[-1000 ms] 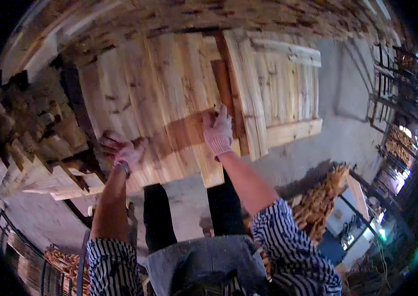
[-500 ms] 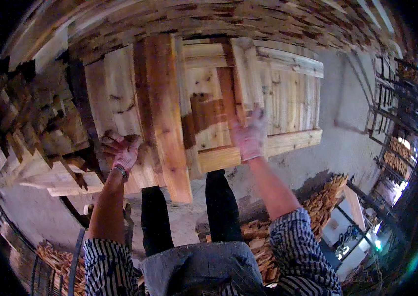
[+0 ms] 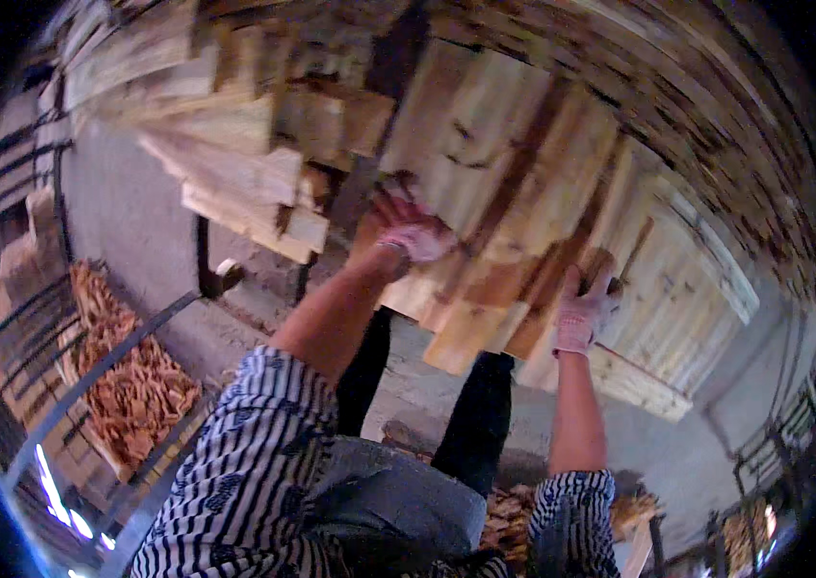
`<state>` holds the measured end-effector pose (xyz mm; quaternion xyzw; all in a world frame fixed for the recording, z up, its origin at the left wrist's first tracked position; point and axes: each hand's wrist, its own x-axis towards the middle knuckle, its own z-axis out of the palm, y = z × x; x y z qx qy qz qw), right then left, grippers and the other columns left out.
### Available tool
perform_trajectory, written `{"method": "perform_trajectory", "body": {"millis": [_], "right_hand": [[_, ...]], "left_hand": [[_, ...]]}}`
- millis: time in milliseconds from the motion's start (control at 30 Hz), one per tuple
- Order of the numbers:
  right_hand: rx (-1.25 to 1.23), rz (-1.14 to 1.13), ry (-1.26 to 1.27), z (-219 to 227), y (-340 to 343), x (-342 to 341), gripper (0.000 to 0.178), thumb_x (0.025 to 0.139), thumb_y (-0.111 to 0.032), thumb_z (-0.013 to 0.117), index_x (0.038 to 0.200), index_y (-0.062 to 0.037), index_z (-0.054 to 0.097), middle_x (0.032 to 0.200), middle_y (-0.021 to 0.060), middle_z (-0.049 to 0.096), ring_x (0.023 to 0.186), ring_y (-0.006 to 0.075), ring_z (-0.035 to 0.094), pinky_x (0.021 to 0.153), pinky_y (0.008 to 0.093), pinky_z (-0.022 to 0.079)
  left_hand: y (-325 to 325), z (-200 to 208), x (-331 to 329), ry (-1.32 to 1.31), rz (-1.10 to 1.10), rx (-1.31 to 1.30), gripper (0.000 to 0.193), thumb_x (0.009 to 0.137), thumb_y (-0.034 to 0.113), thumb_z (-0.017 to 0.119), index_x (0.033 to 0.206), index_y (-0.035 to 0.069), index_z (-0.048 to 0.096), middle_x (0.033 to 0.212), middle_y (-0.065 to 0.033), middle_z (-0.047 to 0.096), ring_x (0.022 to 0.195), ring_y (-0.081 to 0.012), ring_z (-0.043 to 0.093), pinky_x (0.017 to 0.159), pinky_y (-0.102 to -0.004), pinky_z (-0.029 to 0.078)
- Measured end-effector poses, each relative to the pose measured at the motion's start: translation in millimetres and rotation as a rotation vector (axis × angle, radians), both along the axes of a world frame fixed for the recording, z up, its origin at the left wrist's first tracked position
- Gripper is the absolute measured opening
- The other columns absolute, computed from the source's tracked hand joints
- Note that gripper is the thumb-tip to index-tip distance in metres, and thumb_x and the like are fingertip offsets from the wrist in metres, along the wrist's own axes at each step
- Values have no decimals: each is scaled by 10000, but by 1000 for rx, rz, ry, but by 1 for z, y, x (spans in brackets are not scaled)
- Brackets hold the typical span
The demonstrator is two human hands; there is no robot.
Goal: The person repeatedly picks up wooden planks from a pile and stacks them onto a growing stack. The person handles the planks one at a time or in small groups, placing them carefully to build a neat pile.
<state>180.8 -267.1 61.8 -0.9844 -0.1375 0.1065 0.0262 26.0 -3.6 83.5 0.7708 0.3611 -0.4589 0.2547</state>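
Observation:
Several pale wooden boards lie side by side before me, slanting across the view, over a wide plank panel (image 3: 677,299) with cross battens. My left hand (image 3: 413,229), in a whitish-pink glove, rests near the left edge of a wide pale board (image 3: 470,125), its fingers spread. To its right lies a long, more orange board (image 3: 562,154), whose near end juts out a little. My right hand (image 3: 581,313), gloved likewise, lies on the near part of the panel beside a narrow board (image 3: 610,207). Its thumb and fingers are apart, slightly blurred.
Stacked wood offcuts (image 3: 234,144) stand at the left, close to the boards. A long stack of wood (image 3: 706,77) runs along the far side. A metal bar (image 3: 109,356) crosses above a heap of wood scraps (image 3: 138,385) at lower left. Concrete floor (image 3: 129,212) shows between.
The view has turned left, so the boards now slant and sit farther right. The orange board lies closer to the narrow board. Both hands have shifted over the wood.

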Motion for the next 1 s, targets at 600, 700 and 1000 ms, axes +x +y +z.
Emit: {"method": "perform_trajectory", "body": {"millis": [600, 700, 1000], "right_hand": [[542, 497, 880, 171, 137, -76, 540, 1024, -309, 542, 1473, -33, 427, 1406, 208, 547, 1245, 330, 580, 1047, 399, 461], [836, 361, 897, 249, 271, -87, 512, 1040, -285, 507, 1471, -24, 415, 1342, 155, 578, 1226, 266, 574, 1061, 364, 437], [611, 431, 375, 260, 481, -102, 929, 914, -641, 541, 1528, 8, 286, 1409, 333, 471, 1315, 463, 464, 1133, 465, 342]], "left_hand": [[26, 53, -86, -563, 642, -501, 741, 949, 437, 635, 1509, 19, 389, 1382, -210, 577, 1228, -250, 570, 1021, -337, 454], [47, 153, -156, -825, 1259, -460, 441, 974, 213, 599, 1401, 112, 555, 1097, -57, 676, 914, -105, 579, 854, -250, 481], [305, 150, -184, -1381, 1505, -289, 920, 870, 548, 707, 1529, 44, 310, 1555, -162, 384, 1350, -342, 453, 1155, -405, 334]]}}
